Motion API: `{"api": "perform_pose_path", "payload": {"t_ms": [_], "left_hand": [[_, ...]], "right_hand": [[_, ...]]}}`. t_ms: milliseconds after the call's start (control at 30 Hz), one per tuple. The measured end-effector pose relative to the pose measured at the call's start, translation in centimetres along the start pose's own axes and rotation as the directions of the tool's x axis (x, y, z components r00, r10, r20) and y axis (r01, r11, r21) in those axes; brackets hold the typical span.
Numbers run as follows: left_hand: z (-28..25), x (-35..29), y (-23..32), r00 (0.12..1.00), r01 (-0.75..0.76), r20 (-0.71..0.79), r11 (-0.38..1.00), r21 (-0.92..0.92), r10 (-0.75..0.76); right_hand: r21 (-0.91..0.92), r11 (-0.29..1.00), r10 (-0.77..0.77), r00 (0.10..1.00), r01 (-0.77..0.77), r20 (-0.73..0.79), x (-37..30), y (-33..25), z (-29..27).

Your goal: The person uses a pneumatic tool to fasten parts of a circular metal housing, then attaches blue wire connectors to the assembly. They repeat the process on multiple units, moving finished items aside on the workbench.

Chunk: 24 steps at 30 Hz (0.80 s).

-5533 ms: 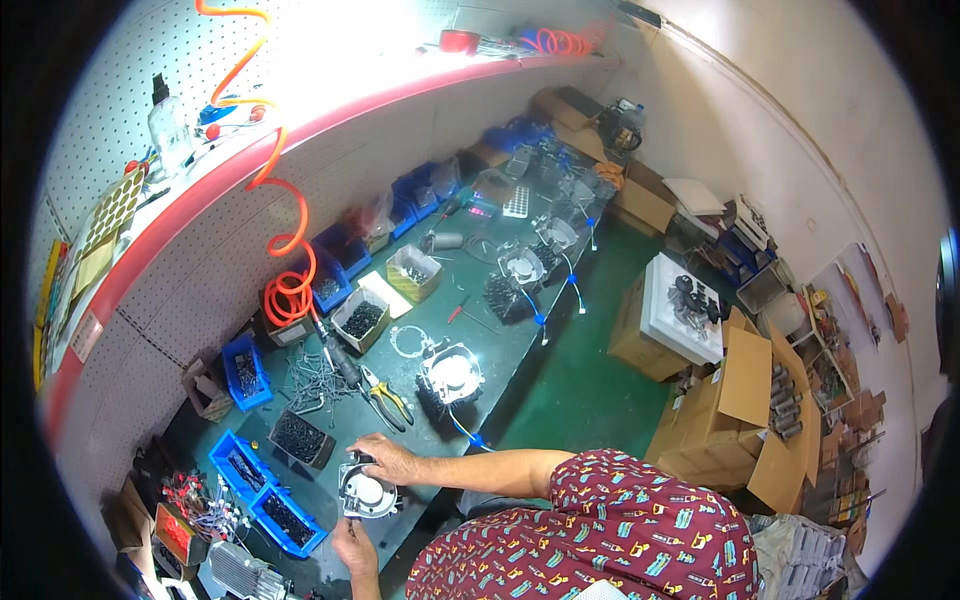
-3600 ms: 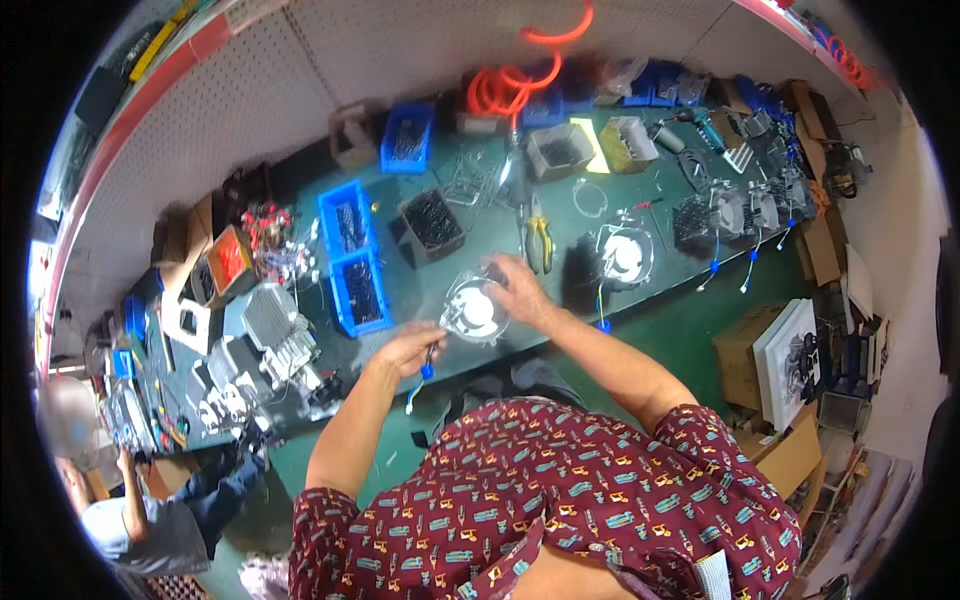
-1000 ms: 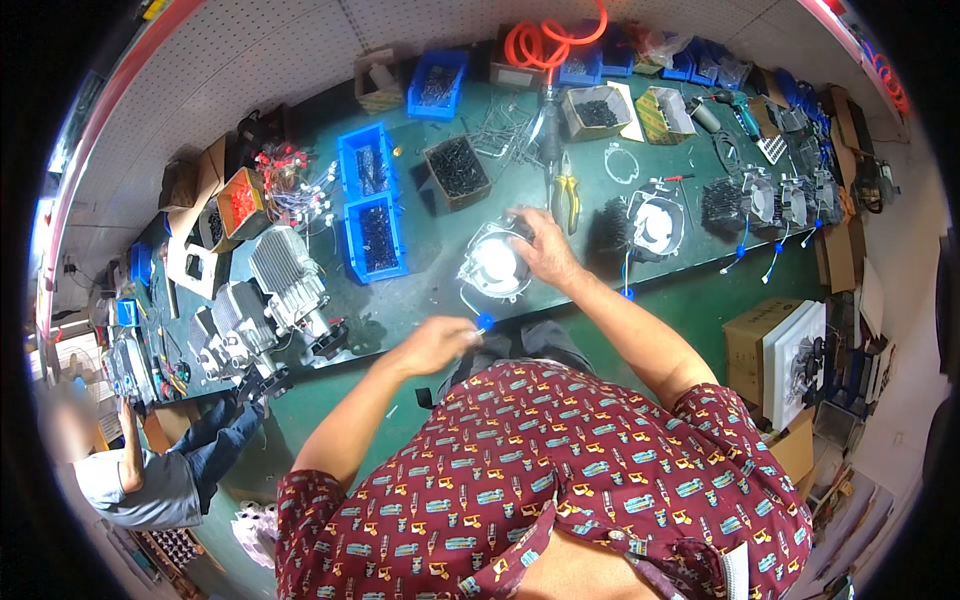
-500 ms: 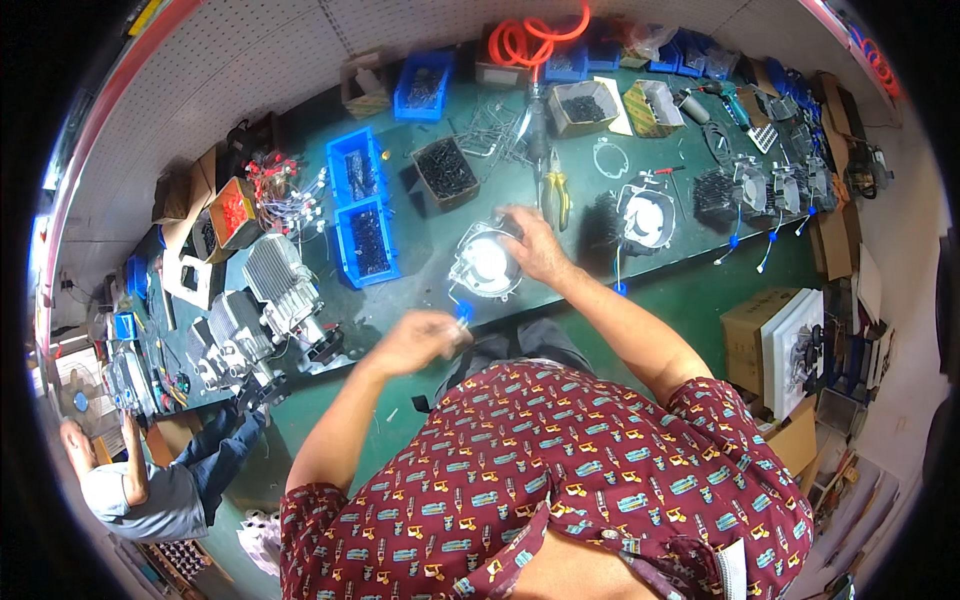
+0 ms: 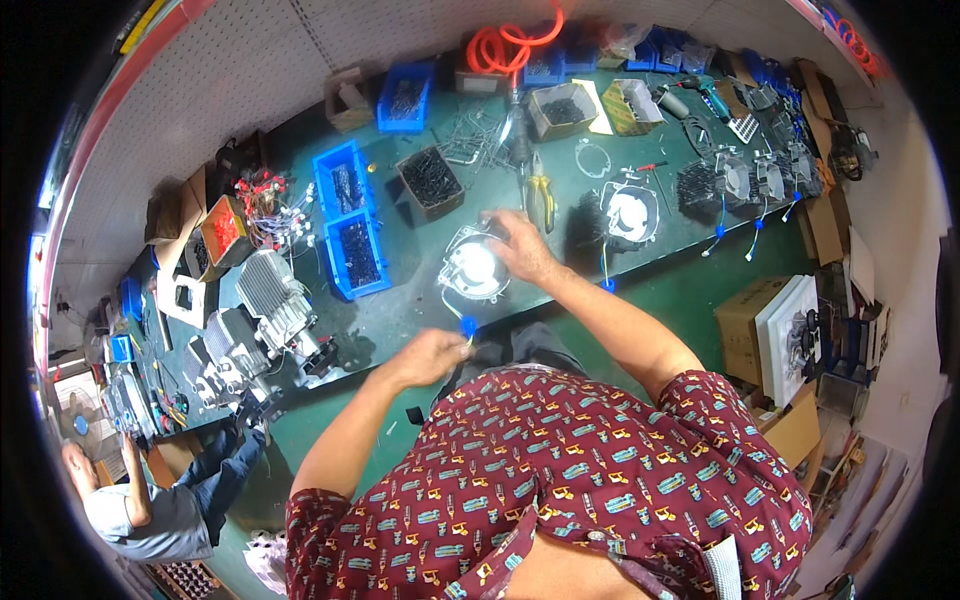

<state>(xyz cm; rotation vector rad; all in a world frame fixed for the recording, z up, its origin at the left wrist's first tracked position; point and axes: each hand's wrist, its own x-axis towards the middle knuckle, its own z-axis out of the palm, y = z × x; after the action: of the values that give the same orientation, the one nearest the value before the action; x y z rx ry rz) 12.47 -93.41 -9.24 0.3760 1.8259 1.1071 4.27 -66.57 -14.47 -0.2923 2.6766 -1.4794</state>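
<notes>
A round metal motor part (image 5: 449,262), bright white in the middle, lies near the front edge of the green bench. My right hand (image 5: 522,246) grips its right rim with bent fingers. From its lower left a thin pale wire runs down to a blue connector (image 5: 468,326) that hangs past the edge. My left hand (image 5: 436,358) is closed just below that connector, pinching the wire end; its fingertips are slightly blurred. Yellow-handled pliers (image 5: 541,203) lie beyond my right hand. A similar round part (image 5: 634,212) with its own wire and blue connector sits farther right.
Two blue bins (image 5: 357,258) and a carton of dark screws (image 5: 430,181) stand beyond the part. Finned metal motors (image 5: 276,297) crowd the left side. More wired parts (image 5: 735,180) sit at the right. A co-worker (image 5: 150,500) is at the far left.
My left hand has shifted slightly down, and the wire with its blue connector now hangs straighter. My right hand stays on the round part. The whole view has shifted a little.
</notes>
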Motion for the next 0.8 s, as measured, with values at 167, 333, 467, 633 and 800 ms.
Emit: {"api": "perform_pose_path", "payload": {"t_ms": [167, 333, 467, 633, 800], "left_hand": [[-1.1, 3.7, -13.7, 0.819, 0.365, -0.546, 0.895, 0.255, -0.178], [-4.9, 0.5, -12.7, 0.574, -0.353, -0.809, 0.853, -0.384, -0.127], [-2.3, -3.3, 0.1, 0.751, -0.111, -0.599, 0.947, 0.302, 0.278], [-0.5, -4.1, -3.3, 0.937, 0.111, -0.347, 0.922, 0.372, 0.027], [-3.8, -6.7, 0.9, 0.767, 0.530, -0.588, 0.771, 0.354, -0.257]], "right_hand": [[-0.015, 1.000, -0.022, 0.997, 0.021, -0.075, -0.1, -0.4, 0.3], [-0.127, 0.983, -0.144, 0.987, 0.135, -0.067, 0.9, 1.6, 2.2], [-0.043, 0.994, -0.108, 0.988, 0.104, -0.108, -0.1, 2.4, 1.6], [0.063, 0.998, -0.027, 0.995, 0.021, 0.093, 0.4, 1.7, 0.6], [0.138, 0.969, -0.207, 0.978, 0.206, -0.011, -2.7, -0.1, -3.8]]}}
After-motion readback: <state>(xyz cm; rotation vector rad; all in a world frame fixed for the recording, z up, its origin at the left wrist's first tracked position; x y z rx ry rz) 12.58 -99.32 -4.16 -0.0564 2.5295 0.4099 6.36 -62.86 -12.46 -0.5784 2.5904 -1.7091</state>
